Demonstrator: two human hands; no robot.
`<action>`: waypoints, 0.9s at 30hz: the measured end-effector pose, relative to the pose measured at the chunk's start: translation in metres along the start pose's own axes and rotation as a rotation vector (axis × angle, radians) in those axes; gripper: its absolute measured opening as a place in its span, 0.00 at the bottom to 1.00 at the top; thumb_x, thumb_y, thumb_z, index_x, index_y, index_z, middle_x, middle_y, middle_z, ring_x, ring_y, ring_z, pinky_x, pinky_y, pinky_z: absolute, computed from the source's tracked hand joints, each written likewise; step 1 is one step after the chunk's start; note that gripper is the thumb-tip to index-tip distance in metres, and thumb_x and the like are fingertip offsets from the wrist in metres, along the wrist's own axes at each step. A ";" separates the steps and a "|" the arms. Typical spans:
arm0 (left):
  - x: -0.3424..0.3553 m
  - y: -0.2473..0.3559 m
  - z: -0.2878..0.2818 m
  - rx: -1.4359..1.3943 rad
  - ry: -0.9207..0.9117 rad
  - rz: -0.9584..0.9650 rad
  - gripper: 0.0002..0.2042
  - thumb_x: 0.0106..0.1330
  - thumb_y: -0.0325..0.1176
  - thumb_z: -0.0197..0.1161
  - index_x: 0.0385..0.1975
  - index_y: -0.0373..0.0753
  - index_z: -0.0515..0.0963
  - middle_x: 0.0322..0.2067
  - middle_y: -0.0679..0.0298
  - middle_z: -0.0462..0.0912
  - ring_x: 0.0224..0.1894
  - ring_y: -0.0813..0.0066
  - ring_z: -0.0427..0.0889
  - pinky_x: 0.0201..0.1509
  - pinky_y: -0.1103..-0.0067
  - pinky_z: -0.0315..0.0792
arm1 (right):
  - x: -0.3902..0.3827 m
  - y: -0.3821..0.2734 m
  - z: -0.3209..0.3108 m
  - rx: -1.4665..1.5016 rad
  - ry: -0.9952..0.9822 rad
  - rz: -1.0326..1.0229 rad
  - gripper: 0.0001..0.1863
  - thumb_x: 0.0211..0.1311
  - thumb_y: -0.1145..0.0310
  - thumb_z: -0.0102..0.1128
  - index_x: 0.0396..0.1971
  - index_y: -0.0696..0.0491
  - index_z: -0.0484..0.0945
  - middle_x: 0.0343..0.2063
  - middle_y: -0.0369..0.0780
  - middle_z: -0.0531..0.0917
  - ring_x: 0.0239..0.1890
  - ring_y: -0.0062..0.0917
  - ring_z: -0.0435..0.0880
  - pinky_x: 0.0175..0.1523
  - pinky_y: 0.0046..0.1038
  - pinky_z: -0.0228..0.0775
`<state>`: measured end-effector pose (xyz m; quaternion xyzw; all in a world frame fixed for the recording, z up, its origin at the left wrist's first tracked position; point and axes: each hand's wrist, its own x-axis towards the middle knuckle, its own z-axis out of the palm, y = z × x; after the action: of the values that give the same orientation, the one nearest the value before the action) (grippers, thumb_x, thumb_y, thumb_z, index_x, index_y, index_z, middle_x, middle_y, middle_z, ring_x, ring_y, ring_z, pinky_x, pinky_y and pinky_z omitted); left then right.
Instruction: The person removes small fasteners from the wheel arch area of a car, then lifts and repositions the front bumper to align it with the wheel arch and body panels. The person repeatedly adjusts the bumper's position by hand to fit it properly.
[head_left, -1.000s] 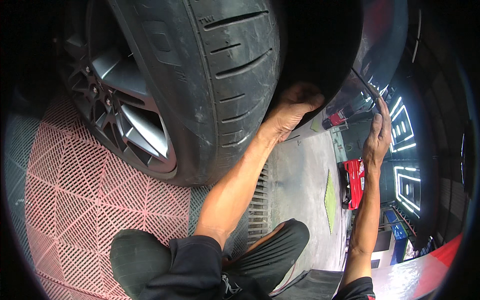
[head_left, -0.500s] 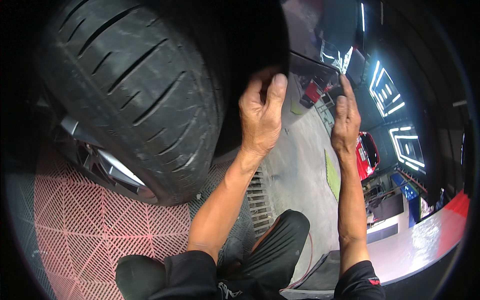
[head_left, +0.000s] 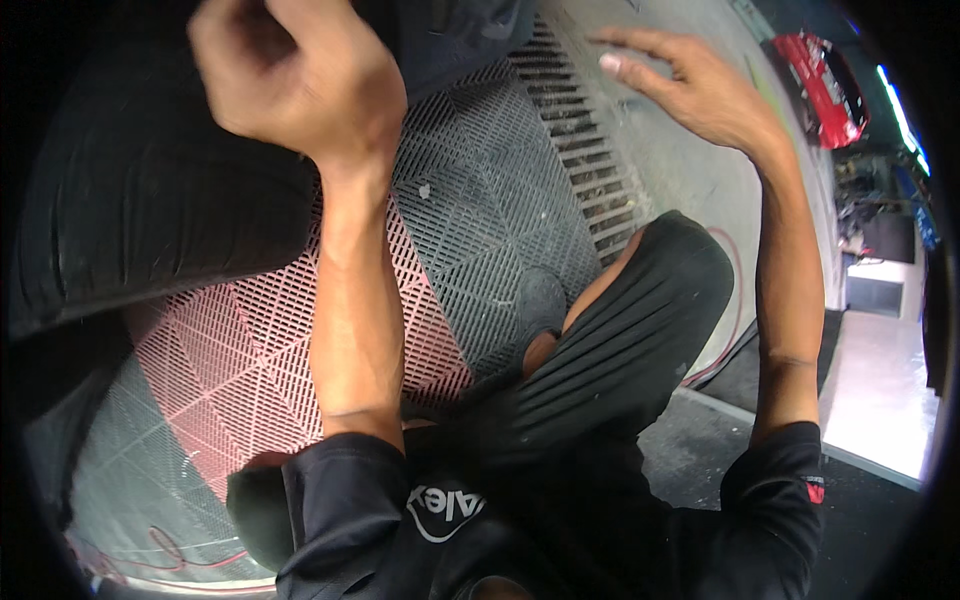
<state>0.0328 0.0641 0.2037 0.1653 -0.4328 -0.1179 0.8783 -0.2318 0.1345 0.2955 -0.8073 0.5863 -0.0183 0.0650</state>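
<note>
Tire (head_left: pixel 170 220) — partly behind left hand (head_left: pixel 300 85)

Left of frame, I see a black tyre (head_left: pixel 190 215) lined with darker grooves. Below it I get pinkish-red tiles (head_left: pixel 255 335) slatted in triangles; grey tiles (head_left: pixel 480 190) at upper centre repeat the pattern. A red car (head_left: pixel 812 92) shows upper right; lower centre, a black shirt (head_left: pixel 570 525) with a pale print (head_left: pixel 440 513).
</note>
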 end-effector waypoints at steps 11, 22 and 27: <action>-0.264 -0.044 -0.180 0.892 -1.209 -0.939 0.15 0.77 0.34 0.57 0.50 0.30 0.83 0.44 0.41 0.87 0.48 0.41 0.87 0.54 0.60 0.80 | -0.062 0.093 0.360 0.729 -0.300 0.305 0.26 0.75 0.55 0.63 0.64 0.55 0.80 0.53 0.50 0.88 0.52 0.39 0.89 0.63 0.40 0.79; -0.268 -0.068 -0.196 1.019 -1.510 -0.756 0.29 0.73 0.37 0.61 0.71 0.31 0.67 0.69 0.39 0.70 0.68 0.36 0.71 0.75 0.57 0.65 | -0.007 0.031 0.448 0.469 -0.091 0.328 0.20 0.59 0.75 0.63 0.50 0.68 0.77 0.46 0.56 0.82 0.48 0.47 0.85 0.51 0.45 0.83; -0.281 -0.091 -0.179 1.054 -1.790 -0.563 0.31 0.74 0.41 0.62 0.74 0.35 0.65 0.74 0.45 0.63 0.75 0.37 0.57 0.78 0.47 0.60 | -0.041 0.048 0.438 0.266 -0.096 0.219 0.26 0.51 0.79 0.64 0.53 0.73 0.75 0.35 0.59 0.86 0.36 0.45 0.90 0.37 0.42 0.86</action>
<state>0.0023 0.1126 -0.1373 0.4702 -0.8613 -0.1925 0.0019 -0.2434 0.1956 -0.1431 -0.7228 0.6594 -0.0499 0.2010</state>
